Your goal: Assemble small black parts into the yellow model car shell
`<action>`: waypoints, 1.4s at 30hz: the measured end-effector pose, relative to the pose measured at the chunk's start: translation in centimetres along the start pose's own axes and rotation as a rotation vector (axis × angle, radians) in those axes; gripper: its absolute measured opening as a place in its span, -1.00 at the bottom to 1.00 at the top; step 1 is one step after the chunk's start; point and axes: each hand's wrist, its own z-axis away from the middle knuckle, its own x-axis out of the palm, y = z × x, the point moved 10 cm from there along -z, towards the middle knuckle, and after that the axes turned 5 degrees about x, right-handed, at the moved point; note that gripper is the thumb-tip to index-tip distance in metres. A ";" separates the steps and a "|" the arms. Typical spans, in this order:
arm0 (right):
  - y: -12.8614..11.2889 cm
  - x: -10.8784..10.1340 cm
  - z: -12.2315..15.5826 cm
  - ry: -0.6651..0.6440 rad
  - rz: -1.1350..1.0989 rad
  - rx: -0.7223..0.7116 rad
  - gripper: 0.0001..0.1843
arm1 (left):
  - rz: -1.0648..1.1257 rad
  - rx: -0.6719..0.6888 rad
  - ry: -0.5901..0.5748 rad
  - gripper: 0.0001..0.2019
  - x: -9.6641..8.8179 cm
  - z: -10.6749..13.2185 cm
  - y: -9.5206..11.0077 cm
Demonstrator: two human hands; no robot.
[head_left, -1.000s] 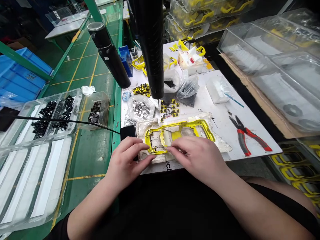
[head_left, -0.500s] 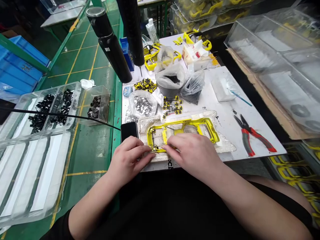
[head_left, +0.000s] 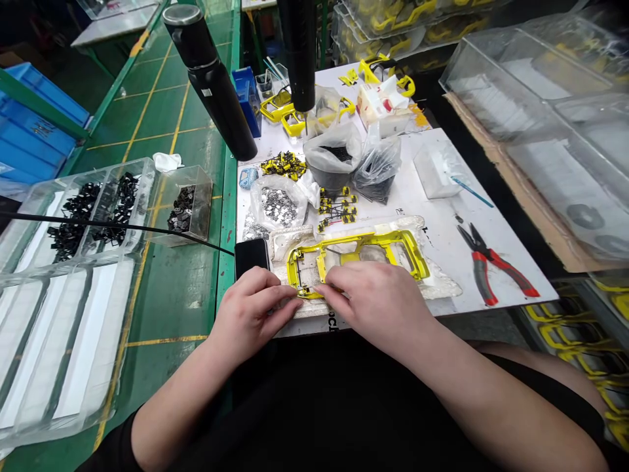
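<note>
A yellow plastic frame [head_left: 373, 244] lies in a white moulded cradle [head_left: 442, 283] at the near edge of the white bench. My left hand [head_left: 248, 314] rests at the frame's near left corner, fingers curled and pinched against it. My right hand [head_left: 381, 301] lies over the frame's near rail, fingertips pressed together at that same corner, almost meeting the left fingers. What the fingertips pinch is too small to see. A black phone [head_left: 250, 254] lies just beyond my left hand.
Red-handled pliers [head_left: 486, 262] lie right of the cradle. Bags of small metal and black parts [head_left: 278, 204] and yellow-black clips [head_left: 337, 206] sit behind the frame. A black hanging tool [head_left: 299, 52] and black bottle [head_left: 216, 92] stand further back. Clear trays of black parts [head_left: 93, 210] sit left.
The view has shifted slightly and the hanging black tool has swung away from the frame. Both hands stay at the frame's near left corner, right fingertips having crept leftward.
</note>
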 end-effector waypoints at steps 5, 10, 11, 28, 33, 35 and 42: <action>0.0 0.0 0.0 -0.014 0.012 0.014 -0.63 | -0.003 -0.004 -0.004 -0.89 -0.1 -0.1 0.2; -0.1 0.0 0.2 -0.007 0.007 0.008 -0.66 | -0.002 0.000 -0.014 -0.87 -0.1 -0.3 0.3; -0.1 0.0 0.2 0.003 0.004 0.005 -0.66 | -0.001 0.001 -0.014 -0.87 -0.2 -0.3 0.3; -0.2 0.3 0.0 -0.060 0.016 0.018 -0.64 | -0.017 0.016 -0.028 -0.84 0.1 -0.2 0.1; 0.0 0.0 0.1 -0.077 0.026 0.049 -0.65 | -0.038 0.036 -0.036 -0.86 0.1 -0.4 0.3; 0.5 -0.3 0.3 -0.058 0.021 0.075 -0.66 | -0.053 0.051 -0.045 -0.87 0.1 -0.5 0.4; 3.6 -2.2 1.3 0.072 -0.051 0.153 -0.69 | -0.095 0.107 -0.091 -0.92 0.4 -1.1 0.8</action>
